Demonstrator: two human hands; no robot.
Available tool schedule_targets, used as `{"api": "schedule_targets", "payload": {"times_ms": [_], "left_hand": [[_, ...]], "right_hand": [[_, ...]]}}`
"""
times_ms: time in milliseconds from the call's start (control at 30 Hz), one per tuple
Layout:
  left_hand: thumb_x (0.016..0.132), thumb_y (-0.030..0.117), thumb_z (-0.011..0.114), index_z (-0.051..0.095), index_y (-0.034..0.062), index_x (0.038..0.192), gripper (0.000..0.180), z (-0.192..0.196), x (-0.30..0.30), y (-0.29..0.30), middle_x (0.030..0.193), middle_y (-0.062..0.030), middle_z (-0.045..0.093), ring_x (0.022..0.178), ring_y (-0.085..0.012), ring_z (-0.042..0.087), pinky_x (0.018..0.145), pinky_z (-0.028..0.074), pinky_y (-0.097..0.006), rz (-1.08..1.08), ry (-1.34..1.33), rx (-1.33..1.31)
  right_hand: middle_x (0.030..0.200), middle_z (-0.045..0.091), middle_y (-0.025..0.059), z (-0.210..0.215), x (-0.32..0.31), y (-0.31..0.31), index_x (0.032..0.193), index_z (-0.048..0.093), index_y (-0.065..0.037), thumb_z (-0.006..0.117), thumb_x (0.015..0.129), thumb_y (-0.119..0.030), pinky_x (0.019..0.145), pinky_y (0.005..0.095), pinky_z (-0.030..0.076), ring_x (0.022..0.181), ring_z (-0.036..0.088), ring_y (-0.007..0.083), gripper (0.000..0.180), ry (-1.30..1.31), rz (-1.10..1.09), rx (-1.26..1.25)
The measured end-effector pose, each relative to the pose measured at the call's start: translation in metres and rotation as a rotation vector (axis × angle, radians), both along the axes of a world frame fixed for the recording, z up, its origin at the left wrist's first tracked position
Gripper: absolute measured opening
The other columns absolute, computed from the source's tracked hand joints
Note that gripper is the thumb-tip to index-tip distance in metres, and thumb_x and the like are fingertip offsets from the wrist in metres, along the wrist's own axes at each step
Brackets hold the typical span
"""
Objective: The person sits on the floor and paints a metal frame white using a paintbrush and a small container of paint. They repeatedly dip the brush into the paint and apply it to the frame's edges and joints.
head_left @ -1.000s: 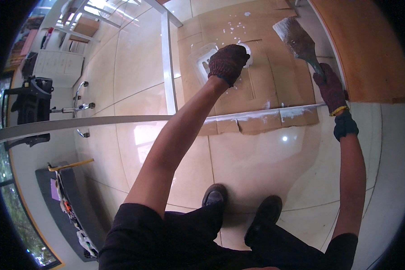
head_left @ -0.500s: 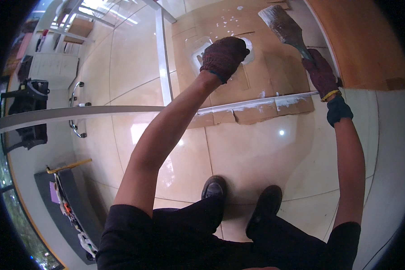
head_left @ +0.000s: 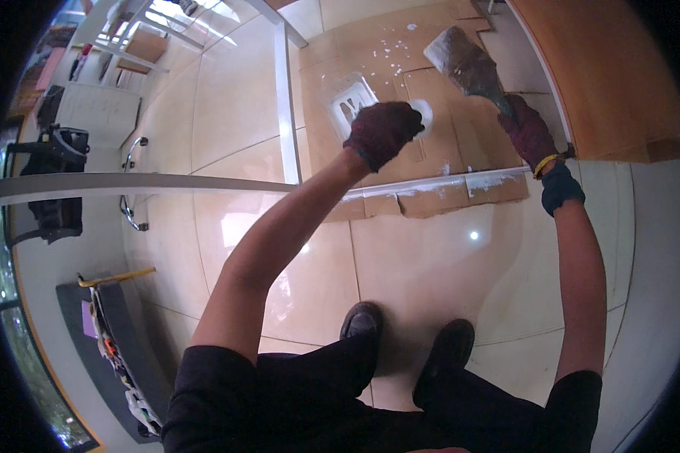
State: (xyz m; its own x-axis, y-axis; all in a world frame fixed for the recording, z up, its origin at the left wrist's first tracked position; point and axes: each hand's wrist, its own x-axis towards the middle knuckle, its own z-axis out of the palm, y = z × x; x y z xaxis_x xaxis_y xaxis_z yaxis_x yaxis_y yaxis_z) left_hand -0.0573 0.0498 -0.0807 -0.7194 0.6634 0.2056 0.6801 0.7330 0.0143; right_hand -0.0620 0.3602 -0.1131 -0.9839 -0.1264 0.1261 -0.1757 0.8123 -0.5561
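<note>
Cardboard (head_left: 431, 143) on tiles bears a white-smeared tray (head_left: 353, 100); right hand (head_left: 527, 130) grips a brush (head_left: 465, 64), left hand (head_left: 381, 132) clutches something white.

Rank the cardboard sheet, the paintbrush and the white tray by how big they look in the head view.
1. Cardboard sheet, by far the largest.
2. Paintbrush, held in the gloved right hand nearer the camera, so its lead is unsure.
3. White tray, partly hidden behind the left hand.

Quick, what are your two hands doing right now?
Left hand: closed in a dark glove around something small and white; what it is cannot be told.
Right hand: closed on the handle of a wide paintbrush.
</note>
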Motion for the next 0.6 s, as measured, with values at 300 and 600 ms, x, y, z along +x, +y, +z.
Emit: {"api": "schedule_targets", "payload": {"times_ms": [300,600], "left_hand": [[0.077,0.022,0.065,0.066,0.0126,0.083,0.012,-0.015,0.02,-0.01,0.078,-0.0072,0.065,0.066,-0.026,0.065,0.053,0.051,-0.037,-0.073,-0.103,-0.016],[0.08,0.023,0.064,0.066,0.0112,0.083,0.013,-0.028,0.034,-0.018,0.075,-0.0064,0.065,0.063,-0.0249,0.064,0.052,0.051,-0.036,-0.048,-0.17,-0.021]], "right_hand": [[0.116,0.057,0.0169,-0.04,-0.036,-0.046,0.119,0.054,-0.011,0.06,0.082,-0.025,0.09,0.0451,0.043,0.105,0.053,0.0373,0.04,0.137,0.089,0.032],[0.107,0.056,0.0144,-0.068,-0.063,-0.086,0.117,0.056,-0.018,0.062,0.08,-0.029,0.086,0.0484,0.046,0.1,0.055,0.0376,0.039,0.01,-0.129,0.221]]}}
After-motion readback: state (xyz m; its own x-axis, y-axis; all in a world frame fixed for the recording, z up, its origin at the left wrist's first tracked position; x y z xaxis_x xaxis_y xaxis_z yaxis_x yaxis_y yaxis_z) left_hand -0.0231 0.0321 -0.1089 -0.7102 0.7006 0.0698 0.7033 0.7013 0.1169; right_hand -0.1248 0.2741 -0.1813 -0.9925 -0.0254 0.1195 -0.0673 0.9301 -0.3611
